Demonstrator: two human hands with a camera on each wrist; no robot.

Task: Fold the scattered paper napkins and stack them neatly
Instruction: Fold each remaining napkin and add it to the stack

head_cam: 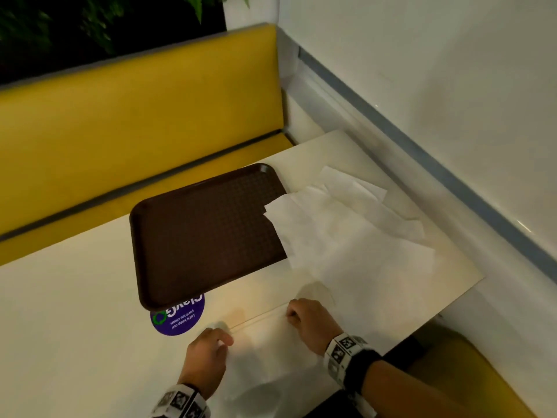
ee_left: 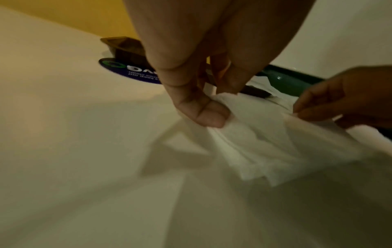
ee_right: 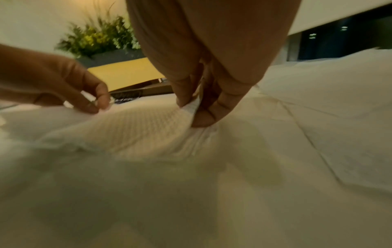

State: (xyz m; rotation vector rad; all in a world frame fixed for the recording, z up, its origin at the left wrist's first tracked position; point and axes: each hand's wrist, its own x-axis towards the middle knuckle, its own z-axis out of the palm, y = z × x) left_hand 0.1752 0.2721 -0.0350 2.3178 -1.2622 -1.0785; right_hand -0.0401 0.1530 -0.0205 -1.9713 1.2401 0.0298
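A white paper napkin lies on the cream table near the front edge. My left hand pinches its far left corner between thumb and fingers. My right hand pinches the far right corner, and the edge between the two hands is stretched just above the table. The napkin looks folded into layers in the left wrist view, and its embossed weave shows in the right wrist view. Several loose unfolded napkins lie scattered behind.
A dark brown tray sits at the centre of the table, one napkin corner overlapping its right rim. A purple round sticker lies under its near corner. A yellow bench runs behind, and a white wall stands to the right.
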